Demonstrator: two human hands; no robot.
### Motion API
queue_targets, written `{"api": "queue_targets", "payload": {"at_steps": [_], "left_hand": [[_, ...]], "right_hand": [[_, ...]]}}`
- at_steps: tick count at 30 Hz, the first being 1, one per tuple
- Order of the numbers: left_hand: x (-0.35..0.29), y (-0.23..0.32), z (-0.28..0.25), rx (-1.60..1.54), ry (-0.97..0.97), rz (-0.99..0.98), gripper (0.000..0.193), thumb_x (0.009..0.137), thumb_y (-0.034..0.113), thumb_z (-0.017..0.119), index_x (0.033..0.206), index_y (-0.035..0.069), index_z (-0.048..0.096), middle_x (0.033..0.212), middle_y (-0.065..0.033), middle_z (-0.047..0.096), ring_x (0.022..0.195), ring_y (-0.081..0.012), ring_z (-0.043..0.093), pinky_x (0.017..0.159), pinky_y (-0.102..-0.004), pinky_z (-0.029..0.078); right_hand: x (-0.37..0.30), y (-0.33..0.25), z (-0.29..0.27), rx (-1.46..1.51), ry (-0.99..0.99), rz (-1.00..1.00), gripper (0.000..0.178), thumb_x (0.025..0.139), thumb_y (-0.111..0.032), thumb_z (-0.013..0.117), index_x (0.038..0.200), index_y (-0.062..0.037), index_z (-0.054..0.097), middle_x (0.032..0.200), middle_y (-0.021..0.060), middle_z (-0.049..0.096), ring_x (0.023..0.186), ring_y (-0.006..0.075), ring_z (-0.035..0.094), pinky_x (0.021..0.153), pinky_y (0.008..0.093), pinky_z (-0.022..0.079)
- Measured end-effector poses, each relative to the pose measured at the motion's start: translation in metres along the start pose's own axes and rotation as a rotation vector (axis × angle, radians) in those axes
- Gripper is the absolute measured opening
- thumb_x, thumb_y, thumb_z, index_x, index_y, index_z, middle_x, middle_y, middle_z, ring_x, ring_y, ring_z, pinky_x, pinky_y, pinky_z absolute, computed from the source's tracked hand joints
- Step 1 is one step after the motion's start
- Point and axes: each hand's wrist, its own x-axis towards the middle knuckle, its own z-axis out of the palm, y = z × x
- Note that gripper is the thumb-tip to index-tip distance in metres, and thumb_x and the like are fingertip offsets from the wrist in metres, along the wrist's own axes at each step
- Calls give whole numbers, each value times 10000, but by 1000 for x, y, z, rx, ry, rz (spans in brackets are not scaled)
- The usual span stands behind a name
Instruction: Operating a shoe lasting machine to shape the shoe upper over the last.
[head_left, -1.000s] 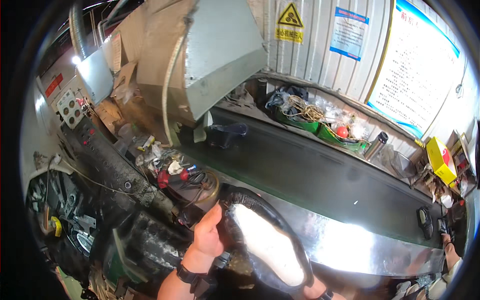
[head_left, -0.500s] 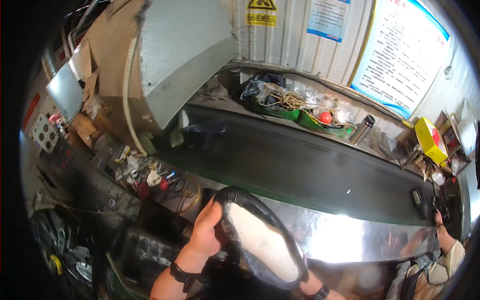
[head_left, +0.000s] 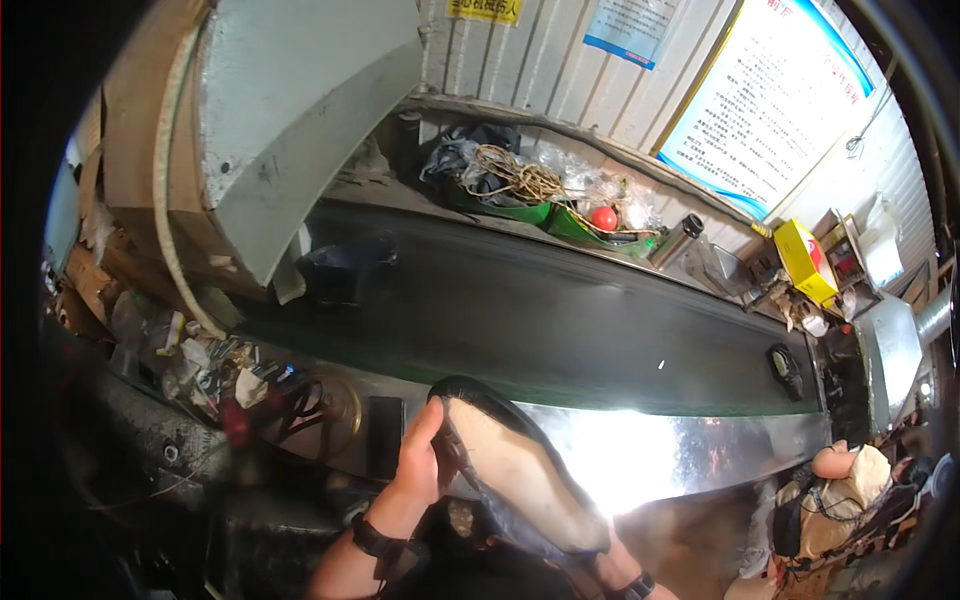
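Observation:
A black shoe upper (head_left: pixel 520 462) with a pale, flat bottom turned upward lies tilted between my hands. My left hand (head_left: pixel 416 472) is closed around its upper left end, with the thumb along the edge. At the lower right end, my right hand (head_left: pixel 612 562) holds the shoe from beneath; most of its fingers are hidden behind it. The shoe is held over the near metal edge (head_left: pixel 690 460) of a dark conveyor belt (head_left: pixel 520 320). Both wrists wear dark bands.
A dark shoe (head_left: pixel 786 372) sits at the belt's right end, a dark piece (head_left: pixel 350 262) at its left. Behind stand green bins (head_left: pixel 510 210), a flask (head_left: pixel 678 240) and a yellow box (head_left: pixel 806 262). Clutter (head_left: pixel 240 375) lies left. Another person's beige sleeve (head_left: pixel 845 510) shows at right.
The view has shifted, so the belt and wall sit further left and higher. I still hold the shoe in both hands. The other person's hand has left the belt's right end.

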Motion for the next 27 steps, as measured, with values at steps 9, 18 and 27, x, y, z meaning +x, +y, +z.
{"api": "queue_targets", "payload": {"at_steps": [9, 18, 27], "left_hand": [[9, 2, 13, 71, 17, -195, 699, 785, 94, 827, 1387, 35, 475, 1278, -146, 632, 1192, -254, 608, 1036, -405, 482], [-1, 8, 80, 365, -239, 197, 693, 745, 28, 820, 1351, 8, 486, 1259, -235, 641, 1211, -361, 609, 1062, -499, 475], [-10, -15, 81, 83, -2, 105, 406, 1043, 383, 459, 1254, 55, 572, 1321, -102, 586, 1279, -200, 501, 1069, -417, 406]], "right_hand": [[-23, -14, -80, -1324, -357, -1294, 704, 730, -149, 882, 1333, -69, 528, 1289, 265, 587, 1096, 406, 658, 910, 437, 563], [-17, 10, -124, -1192, -409, -882, 469, 867, -137, 766, 1294, -246, 605, 1426, 269, 472, 1269, 486, 525, 1066, 560, 442], [-39, -49, -73, -507, -214, -651, 1023, 707, -201, 880, 1508, 84, 312, 1326, 165, 580, 1174, 236, 593, 1029, 354, 455]]}}
